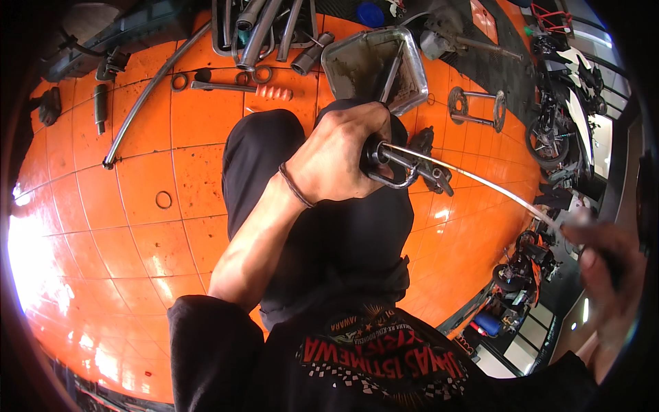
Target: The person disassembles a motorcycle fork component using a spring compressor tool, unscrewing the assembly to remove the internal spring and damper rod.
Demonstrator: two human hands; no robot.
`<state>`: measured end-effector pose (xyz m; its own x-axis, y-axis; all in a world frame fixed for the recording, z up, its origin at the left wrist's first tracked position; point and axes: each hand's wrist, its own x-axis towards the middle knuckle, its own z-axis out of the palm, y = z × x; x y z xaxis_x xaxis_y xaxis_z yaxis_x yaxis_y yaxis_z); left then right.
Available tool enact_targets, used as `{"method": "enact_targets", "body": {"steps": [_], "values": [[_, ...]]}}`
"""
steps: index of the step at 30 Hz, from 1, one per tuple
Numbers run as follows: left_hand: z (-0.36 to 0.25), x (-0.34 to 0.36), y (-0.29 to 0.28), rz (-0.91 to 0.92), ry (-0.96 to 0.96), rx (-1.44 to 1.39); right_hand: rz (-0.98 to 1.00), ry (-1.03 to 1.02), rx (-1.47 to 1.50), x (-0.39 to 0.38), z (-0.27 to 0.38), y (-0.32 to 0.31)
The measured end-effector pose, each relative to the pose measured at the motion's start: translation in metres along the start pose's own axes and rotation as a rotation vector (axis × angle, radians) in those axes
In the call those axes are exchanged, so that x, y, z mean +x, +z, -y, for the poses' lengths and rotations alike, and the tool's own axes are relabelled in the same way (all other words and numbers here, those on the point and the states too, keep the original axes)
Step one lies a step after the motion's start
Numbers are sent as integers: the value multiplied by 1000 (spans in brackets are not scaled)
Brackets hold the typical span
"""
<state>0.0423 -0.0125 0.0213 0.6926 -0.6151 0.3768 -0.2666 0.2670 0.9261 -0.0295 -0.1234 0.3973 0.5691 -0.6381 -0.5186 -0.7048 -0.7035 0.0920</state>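
Observation:
My left hand [347,151] is wrapped round a dark cylindrical metal part [373,152] with a loop-shaped bracket, held above my knees. From its mouth a long thin metal rod [473,177] runs out to the right, slightly bowed. My right hand [607,264], blurred by motion near the right edge, is closed round the rod's far end; what sits at that end is smeared. Beyond my left hand, a slim silver tube [392,72] leans in a metal pan [420,75] with murky residue. Whether that tube joins the held part is hidden.
Orange tiles bear a spring-like orange piece [274,92], rings [163,200], a long bar [147,96] and a flanged frame [477,108]. Metal tubes [264,31] fill a tray at the back. A dark part [429,161] lies beyond my right knee; motorcycles [549,134] stand at right.

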Motion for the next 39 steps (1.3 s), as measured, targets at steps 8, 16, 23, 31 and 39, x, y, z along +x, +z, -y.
{"method": "enact_targets", "body": {"steps": [8, 16, 23, 31, 39], "values": [[3, -2, -1, 17, -17, -3, 195, -151, -86, -18, -32, 25], [8, 0, 4, -47, 52, 54, 135, -167, -81, 1, -24, 21], [6, -4, 12, -51, 46, 48, 151, -108, -32, 10, -23, 8], [1, -5, 8, -25, 58, 51, 273, -277, 72, 39, 2, -21], [0, -6, 10, -2, 35, 71, 292, -503, -100, 53, 2, -37]]}}
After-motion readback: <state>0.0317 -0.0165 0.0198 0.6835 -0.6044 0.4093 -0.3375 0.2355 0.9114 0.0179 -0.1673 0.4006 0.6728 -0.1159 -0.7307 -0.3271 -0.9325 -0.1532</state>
